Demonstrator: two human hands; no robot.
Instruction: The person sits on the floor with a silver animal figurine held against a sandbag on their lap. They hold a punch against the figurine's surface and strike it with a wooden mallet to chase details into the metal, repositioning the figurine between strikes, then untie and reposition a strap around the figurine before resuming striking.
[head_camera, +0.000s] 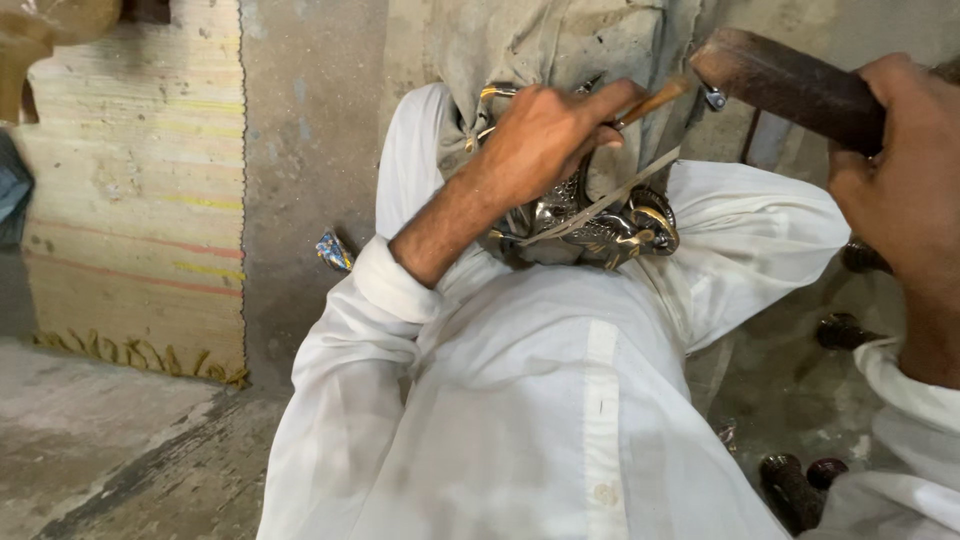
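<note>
The left hand (545, 130) is closed around a thin wooden-handled chisel (655, 100), its fingers wrapped on the shaft and the tool slanting up to the right. The hand rests on an ornate metal piece (610, 225), silver and brass in colour, that lies in the middle of the scene on the person's lap, between the knees in white trousers (540, 400). A pale strap (620, 190) runs diagonally across the metal piece.

The right hand (905, 170), at the far right, is clamped on the dark wooden handle of a mallet (790, 85); its head hangs just beside the upper end of the chisel, whether touching or not I cannot tell.

A grey cloth (560, 45) hangs on the far side of the metal piece. On the left a striped woven mat (140, 190) lies on the concrete floor (100, 440). Several dark tool handles (845, 330) lie on the floor to the right, near the person's leg.
</note>
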